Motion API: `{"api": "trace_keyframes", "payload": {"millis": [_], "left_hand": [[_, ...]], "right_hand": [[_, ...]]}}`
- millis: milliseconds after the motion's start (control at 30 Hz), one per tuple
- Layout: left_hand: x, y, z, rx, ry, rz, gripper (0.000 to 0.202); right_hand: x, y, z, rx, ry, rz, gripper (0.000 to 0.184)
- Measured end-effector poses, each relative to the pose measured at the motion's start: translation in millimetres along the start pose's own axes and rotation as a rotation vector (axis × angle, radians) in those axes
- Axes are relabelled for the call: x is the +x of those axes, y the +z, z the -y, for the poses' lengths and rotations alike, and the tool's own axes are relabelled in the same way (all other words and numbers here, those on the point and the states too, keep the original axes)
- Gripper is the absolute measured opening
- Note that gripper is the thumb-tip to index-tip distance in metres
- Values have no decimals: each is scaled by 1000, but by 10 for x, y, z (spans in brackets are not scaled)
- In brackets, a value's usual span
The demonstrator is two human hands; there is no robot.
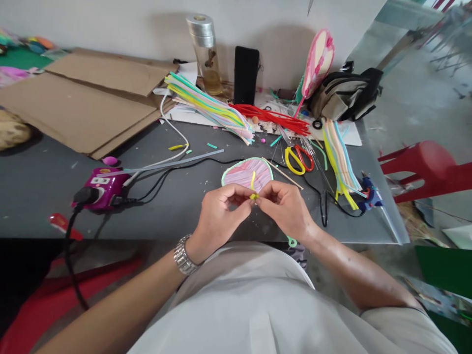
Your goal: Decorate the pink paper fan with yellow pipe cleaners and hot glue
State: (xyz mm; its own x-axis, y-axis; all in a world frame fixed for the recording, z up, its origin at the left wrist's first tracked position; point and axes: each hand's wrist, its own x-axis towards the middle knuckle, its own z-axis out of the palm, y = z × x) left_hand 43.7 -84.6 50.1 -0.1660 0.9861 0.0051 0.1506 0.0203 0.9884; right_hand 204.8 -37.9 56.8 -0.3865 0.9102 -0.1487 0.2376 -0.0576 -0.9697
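Fingers of left hand [220, 212], right hand [286, 209] pinch yellow strip [253, 196]; purple device [100, 188] label unreadable.

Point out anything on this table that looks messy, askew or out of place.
Cut scraps of coloured strip lie scattered on the grey table, and a glue gun sits close to its right edge. Nothing looks spilled or broken.

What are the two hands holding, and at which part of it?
The left hand and right hand together pinch a short yellow strip at its lower end. Its upper end is free, in front of a pink fan-shaped piece.
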Motion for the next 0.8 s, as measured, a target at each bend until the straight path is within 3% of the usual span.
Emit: {"api": "trace_keyframes", "payload": {"millis": [167, 367, 433, 667, 800], "left_hand": [[21, -6, 13, 50, 0, 10, 8], [36, -37, 9, 70, -8, 46, 9], [40, -33, 16, 84, 4, 41, 9], [20, 10, 94, 29, -7, 14, 10], [-2, 10, 104, 119, 43, -31, 8]], "right_hand": [[-24, 7, -66, -134, -94, -17, 14], [-63, -24, -115, -716, -586, -99, 13], [-60, -24, -125, -845, -667, -116, 16], [-59, 37, -153, -768, -616, -130, 16], [-63, 43, -111, -543, -382, -127, 7]]}}
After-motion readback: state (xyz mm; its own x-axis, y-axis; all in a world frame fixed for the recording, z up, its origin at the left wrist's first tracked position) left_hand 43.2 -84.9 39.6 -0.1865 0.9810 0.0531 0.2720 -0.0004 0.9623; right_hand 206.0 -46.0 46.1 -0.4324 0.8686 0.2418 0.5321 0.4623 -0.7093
